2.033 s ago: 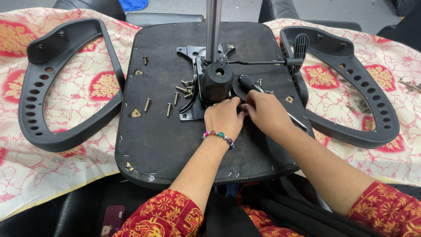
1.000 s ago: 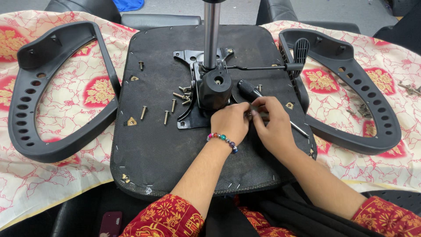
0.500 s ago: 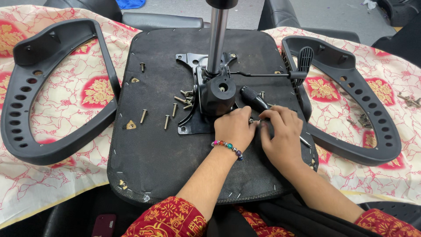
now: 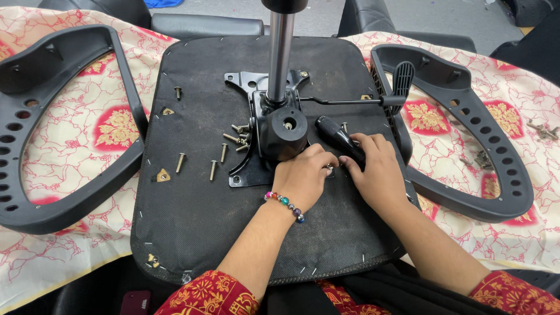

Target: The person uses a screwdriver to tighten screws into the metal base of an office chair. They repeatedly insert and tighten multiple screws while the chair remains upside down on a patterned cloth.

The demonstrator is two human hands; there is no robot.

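— Screwdriver (image 4: 338, 137), black handle, lies just right of frame centre, long axis running from upper left down to lower right under the right hand (image 4: 376, 172), which curls loosely over its lower end.
— And the other hand?
— Left hand (image 4: 303, 178) sits beside it, fingers pinched narrow at the mounting plate (image 4: 248, 169); what they pinch, I cannot tell.
— Counts?
— About 6 loose screws (image 4: 224, 153) left of the mechanism, 2 armrests (image 4: 58, 134), 1 gas cylinder (image 4: 280, 52).
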